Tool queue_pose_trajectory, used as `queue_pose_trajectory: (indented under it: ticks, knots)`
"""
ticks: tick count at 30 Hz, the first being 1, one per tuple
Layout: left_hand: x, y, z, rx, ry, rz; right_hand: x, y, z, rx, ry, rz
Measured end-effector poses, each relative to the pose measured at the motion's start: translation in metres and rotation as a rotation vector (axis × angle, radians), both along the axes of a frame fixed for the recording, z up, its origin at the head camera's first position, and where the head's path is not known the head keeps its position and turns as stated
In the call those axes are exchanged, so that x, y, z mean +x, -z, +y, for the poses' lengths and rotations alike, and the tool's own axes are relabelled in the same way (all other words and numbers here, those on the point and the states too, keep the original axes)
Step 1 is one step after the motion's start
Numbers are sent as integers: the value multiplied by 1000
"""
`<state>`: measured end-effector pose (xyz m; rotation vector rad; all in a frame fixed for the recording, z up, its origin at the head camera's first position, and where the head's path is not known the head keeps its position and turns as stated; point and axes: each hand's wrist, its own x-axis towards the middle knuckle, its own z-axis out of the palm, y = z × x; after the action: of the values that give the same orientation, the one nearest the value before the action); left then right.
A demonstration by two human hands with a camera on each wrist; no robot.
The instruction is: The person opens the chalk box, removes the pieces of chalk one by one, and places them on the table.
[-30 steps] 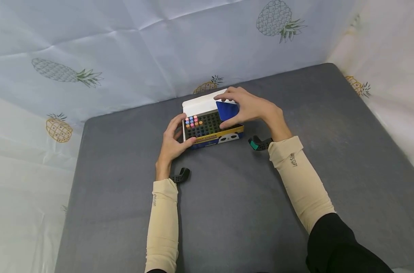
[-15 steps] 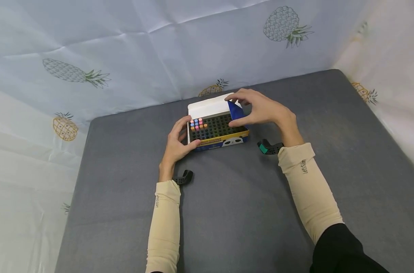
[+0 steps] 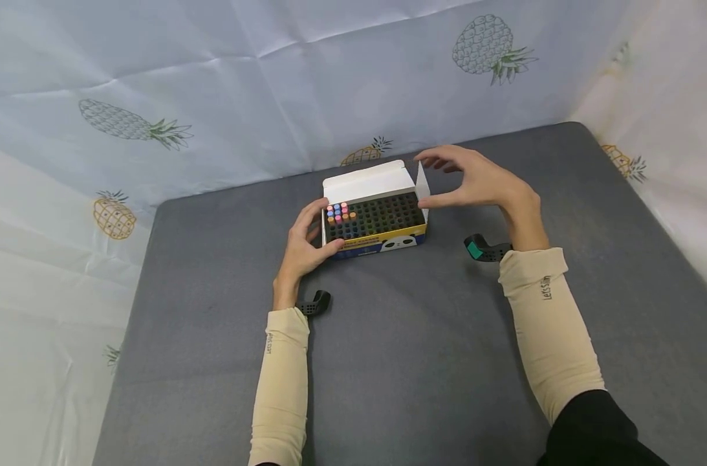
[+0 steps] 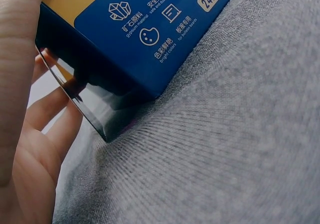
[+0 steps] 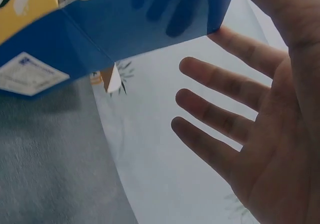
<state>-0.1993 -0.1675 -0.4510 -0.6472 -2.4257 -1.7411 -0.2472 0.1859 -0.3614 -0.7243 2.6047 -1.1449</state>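
So, box [image 3: 365, 248] upper ctr, long axis L-R; L hand [image 3: 301, 243] grips L end, R hand [image 3: 481, 179] loosely spread at R flap [image 3: 424, 186].

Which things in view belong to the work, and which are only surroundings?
In the work: open box; coloured sticks inside it; left hand, gripping the box; right hand, at a side flap.
Only surroundings: grey table; pineapple-print cloth; beige sleeves; black wrist devices.
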Motion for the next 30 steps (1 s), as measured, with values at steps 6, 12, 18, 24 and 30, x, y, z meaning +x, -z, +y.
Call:
queue_pose_trajectory:
  ticks: [6,12,18,24,30]
  knots:
    - [0,1,0,0,-1,-9,2,0,15,1,24,-26]
    - [2,-1,0,-14,-4,-17,3,1,28,65,65,-68]
    - [-11,20,-5,-13,-24,-4,1,1,34,152,72,-90]
    - [-18,25,-8,-15,-17,-18,-1,8,32,222,64,-102]
    - [-10,29,-13,-22,-5,-18,5,23,26,251,57,-115]
